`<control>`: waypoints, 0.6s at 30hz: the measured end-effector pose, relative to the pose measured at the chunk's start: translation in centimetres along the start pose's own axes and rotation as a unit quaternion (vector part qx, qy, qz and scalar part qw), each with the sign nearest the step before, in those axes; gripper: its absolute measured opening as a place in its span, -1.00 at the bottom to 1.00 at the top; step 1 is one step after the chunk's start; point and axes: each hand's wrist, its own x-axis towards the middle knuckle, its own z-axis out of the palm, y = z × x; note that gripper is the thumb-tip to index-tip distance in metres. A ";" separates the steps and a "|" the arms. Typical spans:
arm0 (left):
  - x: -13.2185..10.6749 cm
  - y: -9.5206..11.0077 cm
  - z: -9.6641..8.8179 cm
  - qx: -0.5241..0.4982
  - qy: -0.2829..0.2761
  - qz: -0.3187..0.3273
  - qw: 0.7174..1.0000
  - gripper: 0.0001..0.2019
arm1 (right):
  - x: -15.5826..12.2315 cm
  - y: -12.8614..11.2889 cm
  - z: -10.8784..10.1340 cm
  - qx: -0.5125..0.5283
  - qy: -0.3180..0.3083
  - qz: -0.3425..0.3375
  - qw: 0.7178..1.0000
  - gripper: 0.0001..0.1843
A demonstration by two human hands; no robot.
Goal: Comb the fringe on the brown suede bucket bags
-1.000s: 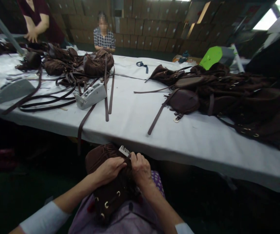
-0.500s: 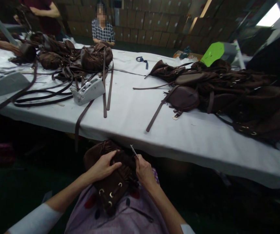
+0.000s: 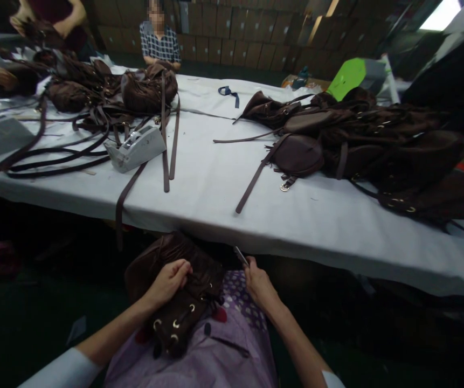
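Note:
A dark brown leather bag with gold eyelets and gathered folds lies in the lap, over a purple patterned apron. On top of it rests my left hand, fingers curled together in a pinch; whatever they hold is hidden. My right hand is to the right of the bag, apart from it. It is closed around slim metal snips, whose tip points up and left toward the table edge.
A white-covered table spans the view. Brown bags with loose straps pile at its left, more bags at its right. A tape dispenser stands left of centre. People are across the table, before stacked cartons.
My left hand's fingers have closed from a spread pose. My right hand with the snips has moved right, away from the bag. The view has shifted slightly.

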 end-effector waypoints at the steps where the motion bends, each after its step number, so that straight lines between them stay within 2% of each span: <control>1: 0.5 -0.6 0.1 -0.014 0.034 -0.019 0.999 -0.58 | -0.5 -0.4 0.4 0.017 -0.010 -0.029 0.999 -0.65; 3: 1.6 -1.1 0.1 -0.002 0.078 0.002 0.997 -0.60 | -1.7 -1.7 1.6 0.035 -0.028 -0.114 0.992 -0.65; 5: 2.6 -0.9 0.2 0.053 0.123 0.077 0.988 -0.67 | -2.8 -3.2 3.0 0.009 -0.043 -0.216 0.975 -0.61; 7: 3.0 -0.4 0.3 0.126 0.171 0.160 0.964 -0.71 | -3.5 -4.6 4.1 -0.052 -0.051 -0.275 0.959 -0.54; 9: 3.0 -0.2 0.7 0.180 0.183 0.210 0.943 -0.66 | -3.6 -5.5 4.9 -0.109 -0.051 -0.260 0.958 -0.53; 11: 2.5 -0.7 1.4 0.192 0.147 0.223 0.944 -0.63 | -3.1 -5.9 5.4 -0.140 -0.039 -0.211 0.967 -0.53; 13: 1.8 -1.9 2.1 0.176 0.118 0.205 0.956 -0.63 | -2.0 -5.7 5.7 -0.151 -0.025 -0.162 0.975 -0.53; 16: 1.0 -3.6 2.5 0.145 0.127 0.151 0.969 -0.64 | -0.3 -4.6 6.0 -0.160 -0.005 -0.100 0.982 -0.55; 18: 0.9 -4.0 2.3 0.134 0.117 0.119 0.977 -0.65 | 0.5 -4.0 6.2 -0.161 0.007 -0.074 0.984 -0.56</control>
